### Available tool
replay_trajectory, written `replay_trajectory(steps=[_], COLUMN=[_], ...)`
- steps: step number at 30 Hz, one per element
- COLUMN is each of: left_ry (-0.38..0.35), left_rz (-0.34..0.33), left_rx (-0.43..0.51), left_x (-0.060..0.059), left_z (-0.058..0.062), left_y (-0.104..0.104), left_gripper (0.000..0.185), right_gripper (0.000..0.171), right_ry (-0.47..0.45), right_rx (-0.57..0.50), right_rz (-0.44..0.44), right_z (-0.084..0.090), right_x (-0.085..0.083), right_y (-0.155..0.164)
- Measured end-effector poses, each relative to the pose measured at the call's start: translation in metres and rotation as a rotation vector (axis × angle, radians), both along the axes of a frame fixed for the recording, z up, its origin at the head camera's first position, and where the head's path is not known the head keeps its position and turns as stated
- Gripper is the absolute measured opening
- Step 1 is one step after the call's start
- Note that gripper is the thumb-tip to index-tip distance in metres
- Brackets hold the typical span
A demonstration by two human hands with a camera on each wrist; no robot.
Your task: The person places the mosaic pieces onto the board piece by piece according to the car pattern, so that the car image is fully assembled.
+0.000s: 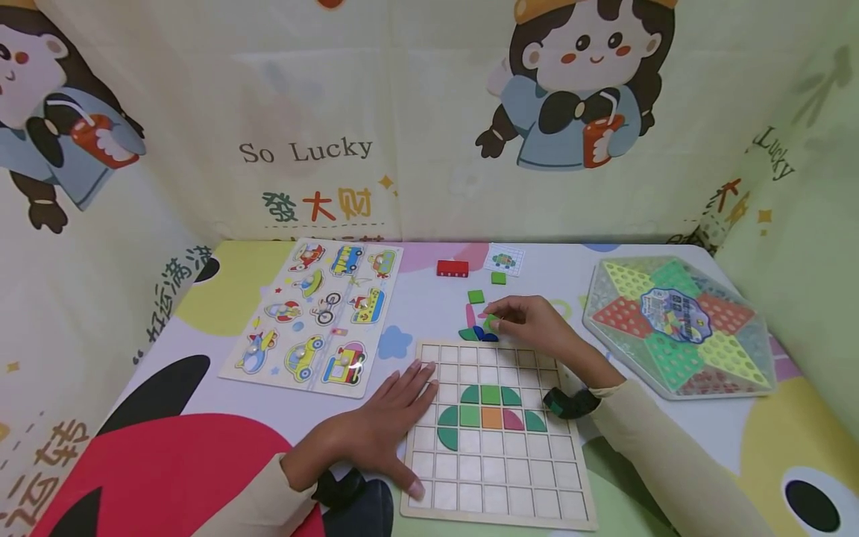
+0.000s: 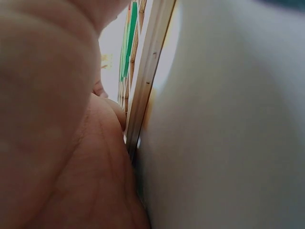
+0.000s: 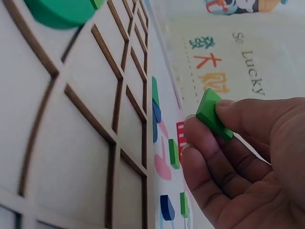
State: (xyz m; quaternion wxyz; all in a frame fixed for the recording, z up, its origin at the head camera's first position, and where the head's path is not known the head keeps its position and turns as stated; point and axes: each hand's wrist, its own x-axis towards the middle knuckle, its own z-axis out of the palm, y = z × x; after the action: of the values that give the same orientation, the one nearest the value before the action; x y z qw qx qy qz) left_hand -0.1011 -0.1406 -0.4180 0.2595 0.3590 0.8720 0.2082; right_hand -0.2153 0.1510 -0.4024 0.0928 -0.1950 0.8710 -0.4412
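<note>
One grid board (image 1: 498, 492), one vehicle puzzle (image 1: 315, 317), one checkers set (image 1: 678, 324), two hands (image 1: 376, 429)

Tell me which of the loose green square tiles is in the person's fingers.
The green tile pinched in the right hand, just above the grid board; the other two green squares lie untouched on the table.

Both arms wear cream long sleeves (image 1: 664, 447); a black wrist strap (image 1: 570, 403) sits at each cuff.

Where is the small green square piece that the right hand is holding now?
The green square piece is pinched in the right hand, just beyond the far edge of the wooden grid board, beside the loose pieces lying there.
</note>
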Motion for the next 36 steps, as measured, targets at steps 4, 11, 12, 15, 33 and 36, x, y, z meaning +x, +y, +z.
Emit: replay_trajectory(steps=[4,11,12,15,33,36], left_ry=[-0.003,0.009,0.012,0.017,-0.005,-0.003], left_rz=[0.003,0.001,0.001,-0.001,0.016,0.014], left_rx=[0.0,0.002,0.001,0.01,-0.003,-0.002], left_x=[0.0,0.0,0.0,0.0,0.002,0.002], left_z=[0.0,-0.001,-0.001,-0.001,0.001,0.001], left_y=[0.0,0.0,0.0,0.0,0.001,0.001], left_gripper=[0.124,0.125,0.126,0.126,0.124,0.125], right_gripper=[0.022,0.019,0.019,0.017,0.016,0.016], right_ry=[0.013,0.031,0.032,0.039,0.018,0.019], right_rx=[0.009,0.021,0.016,0.001,-0.001,0.029], right_rz=[0.032,0.039,0.045,0.078,0.304,0.343], right_z=[0.001,0.006,0.006,0.007,0.008,0.008], right_x=[0.008,0.021,0.023,0.03,0.057,0.061], right_y=[-0.001,-0.005,-0.005,-0.006,-0.009,-0.011])
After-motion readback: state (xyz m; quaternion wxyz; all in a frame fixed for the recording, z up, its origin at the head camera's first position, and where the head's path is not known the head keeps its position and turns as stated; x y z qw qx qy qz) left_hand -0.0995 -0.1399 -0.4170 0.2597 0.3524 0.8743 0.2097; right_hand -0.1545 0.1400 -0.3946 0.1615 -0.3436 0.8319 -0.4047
